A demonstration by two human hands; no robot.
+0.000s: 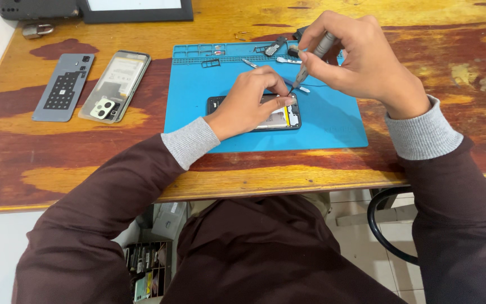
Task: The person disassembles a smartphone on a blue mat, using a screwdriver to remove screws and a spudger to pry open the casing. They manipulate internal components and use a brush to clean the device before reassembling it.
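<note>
An opened black phone [281, 119] lies on a blue work mat [322, 121], its insides showing. My left hand [248, 101] rests on top of it and pins it down with the fingers near its upper right corner. My right hand [355, 59] grips a slim grey screwdriver [315, 55], held steeply, its tip touching the phone's top edge close to my left fingertips.
Left of the mat lie a grey phone back cover [64, 87] and a phone frame with camera cutouts [116, 85]. Small parts and tools sit in the mat's top tray [226, 52]. A dark tablet [136, 10] stands at the table's far edge. The wooden table's near edge is by my lap.
</note>
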